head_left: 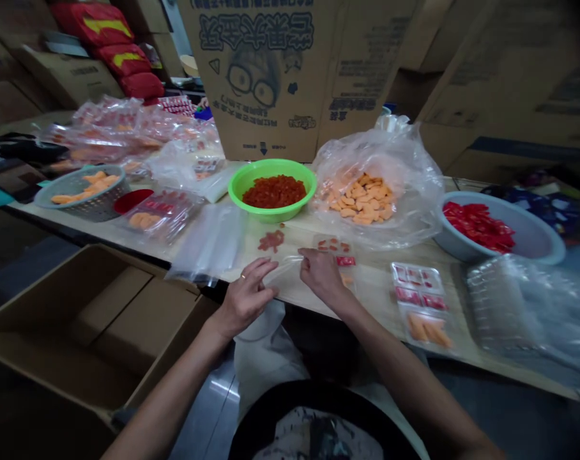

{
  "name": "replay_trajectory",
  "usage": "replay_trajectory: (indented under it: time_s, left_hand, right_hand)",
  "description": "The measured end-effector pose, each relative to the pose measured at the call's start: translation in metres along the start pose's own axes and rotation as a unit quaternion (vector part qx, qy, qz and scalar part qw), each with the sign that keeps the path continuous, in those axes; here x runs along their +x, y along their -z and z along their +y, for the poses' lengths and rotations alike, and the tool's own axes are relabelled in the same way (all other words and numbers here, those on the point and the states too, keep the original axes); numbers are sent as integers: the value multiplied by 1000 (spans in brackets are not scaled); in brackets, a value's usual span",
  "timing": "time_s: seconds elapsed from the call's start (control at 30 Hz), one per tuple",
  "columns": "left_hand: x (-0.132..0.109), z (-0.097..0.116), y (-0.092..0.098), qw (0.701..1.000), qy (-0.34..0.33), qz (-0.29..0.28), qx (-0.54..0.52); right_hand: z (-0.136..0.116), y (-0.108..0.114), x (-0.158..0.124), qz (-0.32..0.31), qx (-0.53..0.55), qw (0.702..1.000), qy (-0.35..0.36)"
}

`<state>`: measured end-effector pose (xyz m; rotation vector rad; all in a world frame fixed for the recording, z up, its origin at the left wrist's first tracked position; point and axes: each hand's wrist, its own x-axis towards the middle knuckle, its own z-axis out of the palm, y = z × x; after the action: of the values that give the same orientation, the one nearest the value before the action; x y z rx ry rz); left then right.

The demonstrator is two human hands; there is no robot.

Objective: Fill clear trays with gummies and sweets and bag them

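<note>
Right hand (322,276) pinching a limp, clear plastic bag (283,271); left hand (244,297) curled at its edge, grip unclear; glossy plastic tray (335,252) just beside!

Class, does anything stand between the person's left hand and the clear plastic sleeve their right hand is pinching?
Nothing visible does: the left hand sits at the clear plastic sleeve the right hand holds; contact is hard to tell.
</note>
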<state>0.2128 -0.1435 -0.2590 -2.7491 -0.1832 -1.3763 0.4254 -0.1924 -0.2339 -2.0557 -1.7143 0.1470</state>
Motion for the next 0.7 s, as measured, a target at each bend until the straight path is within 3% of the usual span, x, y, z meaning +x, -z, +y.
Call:
replay_trajectory:
  time_s: [0.1,0.2,0.27,0.3,0.37,0.43,0.5,0.57,0.7]
  left_hand:
    - [25,6,0,1000,-5,26,-5]
    - [44,13,-13,993,46,109,19]
    - [51,22,-34,977,127,167,21]
    - [52,27,-48,970,167,174,14]
    - [48,37,-81,967,219,132,-11]
    - [40,43,-115,970,232,54,-36]
    - [30,42,-142,967,248,-6,-56]
    - [22,38,-158,959,271,-39,-71]
    - [16,33,-159,957,270,-62,-81]
  right_hand:
    - [22,33,-15,13,102,994,20]
    - [56,69,-32,-71,303,945,101]
    - [83,80,-36,-64,403,911,51]
    - [96,80,-35,-26,415,909,-29]
    - [119,71,-26,55,374,901,-212]
    - [132,54,-13,78,329,884,-322]
    - [136,39,-1,60,337,874,-346]
    - [134,30,8,37,366,861,-350]
    - [123,25,12,-4,414,838,-354]
